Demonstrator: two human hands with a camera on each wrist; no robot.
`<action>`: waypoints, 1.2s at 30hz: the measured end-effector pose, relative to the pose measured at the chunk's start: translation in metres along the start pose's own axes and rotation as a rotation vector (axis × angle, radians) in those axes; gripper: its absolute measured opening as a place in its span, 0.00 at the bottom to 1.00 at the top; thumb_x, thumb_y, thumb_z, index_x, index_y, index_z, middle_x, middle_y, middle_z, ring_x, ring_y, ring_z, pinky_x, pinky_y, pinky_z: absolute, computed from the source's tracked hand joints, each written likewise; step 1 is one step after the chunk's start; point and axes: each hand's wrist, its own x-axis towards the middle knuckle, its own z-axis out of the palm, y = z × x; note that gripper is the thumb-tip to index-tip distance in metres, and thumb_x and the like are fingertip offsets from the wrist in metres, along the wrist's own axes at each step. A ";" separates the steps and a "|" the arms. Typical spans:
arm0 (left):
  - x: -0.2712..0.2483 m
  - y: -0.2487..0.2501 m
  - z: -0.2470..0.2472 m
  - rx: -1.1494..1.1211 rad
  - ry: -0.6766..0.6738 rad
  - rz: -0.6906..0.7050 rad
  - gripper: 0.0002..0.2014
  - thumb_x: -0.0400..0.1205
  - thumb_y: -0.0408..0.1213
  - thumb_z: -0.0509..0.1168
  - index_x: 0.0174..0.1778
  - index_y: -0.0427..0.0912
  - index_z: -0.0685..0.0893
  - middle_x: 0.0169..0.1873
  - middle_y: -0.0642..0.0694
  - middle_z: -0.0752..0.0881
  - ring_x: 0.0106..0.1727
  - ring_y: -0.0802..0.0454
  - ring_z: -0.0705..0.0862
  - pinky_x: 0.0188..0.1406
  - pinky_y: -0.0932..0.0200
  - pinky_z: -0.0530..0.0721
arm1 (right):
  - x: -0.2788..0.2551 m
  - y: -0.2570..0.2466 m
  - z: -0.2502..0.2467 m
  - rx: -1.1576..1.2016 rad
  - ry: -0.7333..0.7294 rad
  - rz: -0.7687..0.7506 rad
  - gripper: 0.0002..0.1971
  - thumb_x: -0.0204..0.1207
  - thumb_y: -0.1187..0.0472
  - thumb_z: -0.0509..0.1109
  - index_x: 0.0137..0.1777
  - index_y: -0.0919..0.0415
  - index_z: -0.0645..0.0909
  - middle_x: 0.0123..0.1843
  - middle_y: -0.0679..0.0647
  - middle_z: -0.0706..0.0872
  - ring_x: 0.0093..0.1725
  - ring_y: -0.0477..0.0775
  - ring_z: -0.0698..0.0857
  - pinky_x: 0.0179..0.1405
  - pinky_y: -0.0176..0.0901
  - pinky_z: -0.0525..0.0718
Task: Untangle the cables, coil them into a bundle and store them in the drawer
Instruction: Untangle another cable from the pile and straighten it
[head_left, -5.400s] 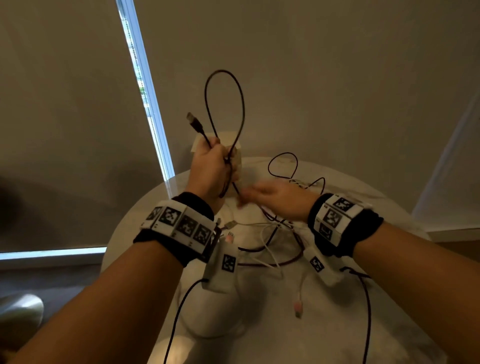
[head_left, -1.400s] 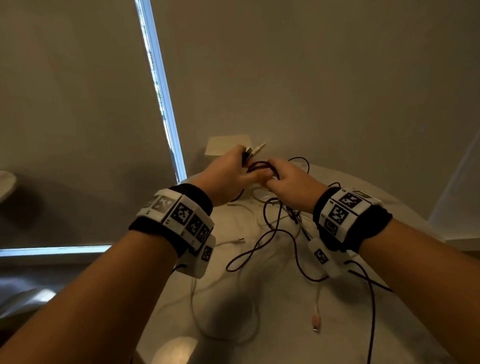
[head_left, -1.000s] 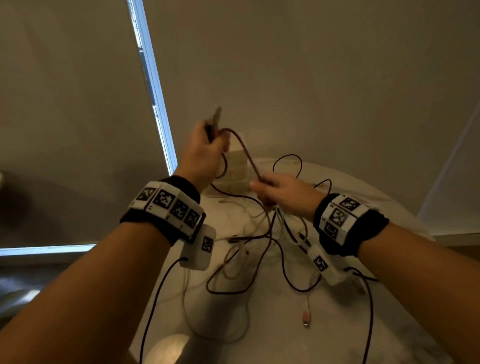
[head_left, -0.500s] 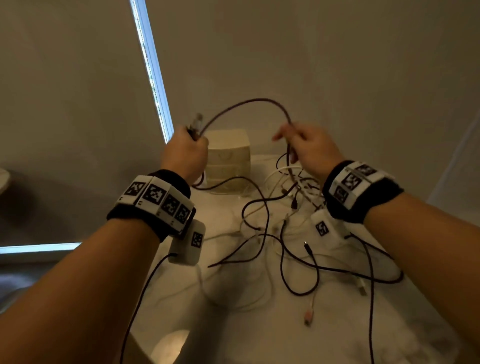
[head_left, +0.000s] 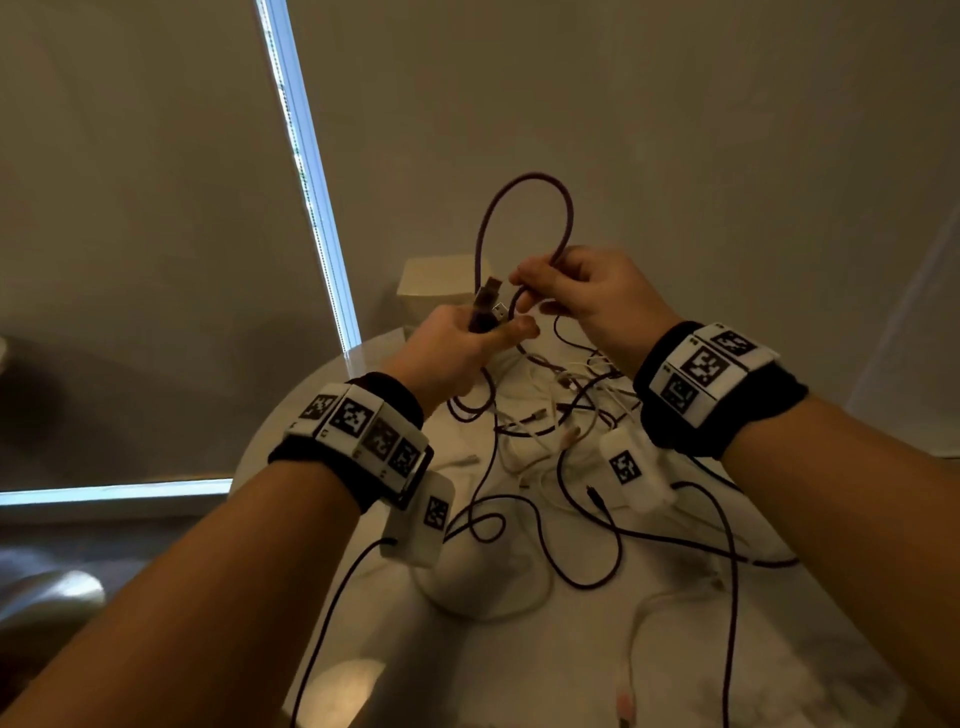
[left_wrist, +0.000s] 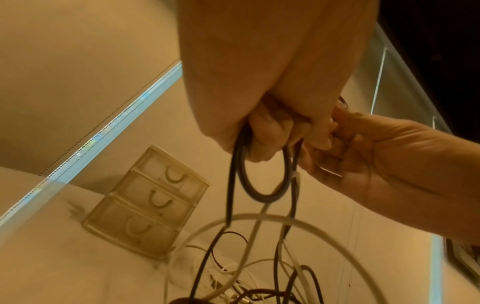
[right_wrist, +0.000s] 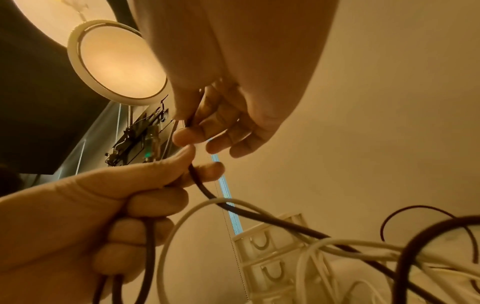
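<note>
A dark braided cable arches up in a tall loop above both hands. My left hand grips its gathered turns, with USB plugs sticking up from the fist. My right hand pinches the loop's right leg just beside the left thumb. In the left wrist view a short loop of the dark cable hangs under the left hand. In the right wrist view the right hand holds the dark cable above the left hand. The cream drawer unit stands behind, its drawers closed.
A tangle of white and dark cables lies on the round white table. A pink-tipped white cable reaches toward the front edge. Blinds and a bright window strip are behind. A round ceiling lamp shows overhead.
My right hand came down and left to meet the left hand, turning the wide arch of dark cable into a narrow upright loop. The left hand dropped a little.
</note>
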 end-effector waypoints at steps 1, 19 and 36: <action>0.001 -0.001 0.000 0.022 0.037 0.033 0.14 0.85 0.52 0.69 0.52 0.46 0.91 0.34 0.55 0.85 0.30 0.62 0.81 0.35 0.61 0.78 | 0.000 0.004 -0.001 0.027 -0.003 0.011 0.15 0.80 0.54 0.74 0.60 0.63 0.85 0.44 0.53 0.92 0.45 0.49 0.90 0.53 0.46 0.87; 0.004 0.007 -0.043 -0.150 0.661 0.086 0.18 0.85 0.53 0.69 0.31 0.51 0.88 0.34 0.50 0.85 0.31 0.56 0.75 0.40 0.53 0.75 | -0.025 0.073 0.005 -0.705 -0.315 0.241 0.31 0.78 0.28 0.58 0.73 0.44 0.78 0.65 0.46 0.86 0.60 0.47 0.85 0.58 0.45 0.82; 0.002 0.006 -0.048 -0.296 0.802 0.120 0.18 0.86 0.50 0.67 0.32 0.49 0.87 0.29 0.58 0.84 0.28 0.64 0.77 0.35 0.62 0.76 | -0.021 0.102 0.018 -1.006 -0.492 0.455 0.17 0.88 0.54 0.58 0.66 0.61 0.84 0.63 0.60 0.87 0.61 0.59 0.85 0.57 0.46 0.81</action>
